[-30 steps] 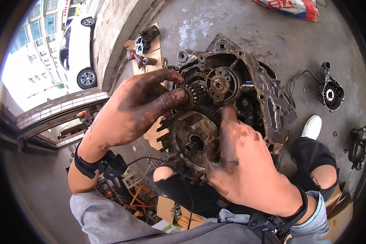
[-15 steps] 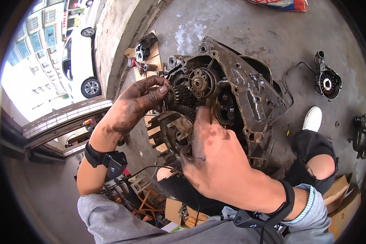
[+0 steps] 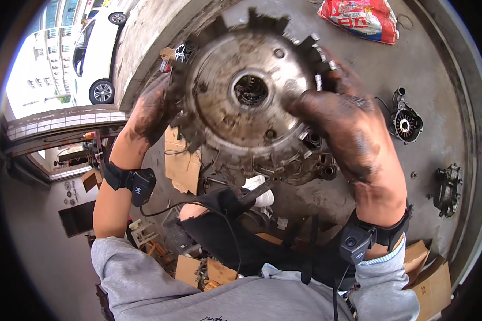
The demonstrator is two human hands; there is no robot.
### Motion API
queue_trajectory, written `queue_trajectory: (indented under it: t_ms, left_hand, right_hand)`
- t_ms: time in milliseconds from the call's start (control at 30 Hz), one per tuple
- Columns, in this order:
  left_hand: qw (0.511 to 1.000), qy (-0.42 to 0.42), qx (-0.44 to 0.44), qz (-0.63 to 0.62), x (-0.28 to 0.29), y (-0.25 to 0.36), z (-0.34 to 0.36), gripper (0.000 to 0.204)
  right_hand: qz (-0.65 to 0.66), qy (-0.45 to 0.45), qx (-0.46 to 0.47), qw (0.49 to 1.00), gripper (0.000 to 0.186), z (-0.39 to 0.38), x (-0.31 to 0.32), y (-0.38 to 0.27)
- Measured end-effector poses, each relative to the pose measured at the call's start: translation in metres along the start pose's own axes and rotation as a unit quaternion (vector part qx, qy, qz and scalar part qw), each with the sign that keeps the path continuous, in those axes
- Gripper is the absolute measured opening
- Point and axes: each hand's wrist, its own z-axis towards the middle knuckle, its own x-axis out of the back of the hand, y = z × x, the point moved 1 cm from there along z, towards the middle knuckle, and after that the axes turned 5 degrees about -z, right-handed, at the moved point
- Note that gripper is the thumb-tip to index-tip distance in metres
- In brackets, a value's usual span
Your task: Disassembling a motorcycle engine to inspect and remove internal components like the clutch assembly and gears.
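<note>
A round, oily metal clutch basket [image 3: 219, 115] with tabs around its rim is held up in front of me. Its flat side faces me, and through the central hole I see dark toothed parts. My left hand [image 3: 154, 109] grips its left rim, fingers partly hidden behind it. On the other side, my right hand [image 3: 340, 120] is closed on the rim, its thumb lying across the flat face. Both hands are smeared with black grease. Below and behind the basket, the dark engine case [image 3: 326, 167] shows only in part.
On the floor at the right lie a round engine cover [image 3: 405, 122] and another dark metal part [image 3: 449, 190]. A red and white sack [image 3: 359, 18] is at the far side. Cardboard [image 3: 181, 163] lies left of the engine, and boxes [image 3: 432, 286] stand near my right elbow.
The clutch basket has come up from beside the engine case toward me, its flat side now facing me. My right hand has left the engine and gone to the basket's right rim.
</note>
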Motion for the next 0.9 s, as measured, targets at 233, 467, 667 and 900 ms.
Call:
queue_trajectory:
  t_ms: [233,467,667,900]
  left_hand:
    - [0.849,-0.242,-0.413,0.223,-0.072,-0.039,-0.057,0.046]
    - [0.926,-0.171,-0.282,-0.183,-0.039,-0.083,-0.086,0.043]
    - [0.889,0.112,-0.443,-0.035,0.101,-0.162,-0.123,0.046]
    - [0.870,0.237,-0.197,-0.385,0.259,-0.348,-0.078,0.023]
  right_hand:
    - [0.004,0.021,0.108,0.994,0.037,-0.025,-0.027,0.011]
    - [-0.009,-0.109,0.045,0.993,0.047,-0.045,-0.044,0.020]
    - [-0.287,0.081,0.171,0.939,0.035,-0.049,-0.029,0.020]
    - [-0.513,0.044,0.086,0.853,0.017,-0.046,-0.046,0.067]
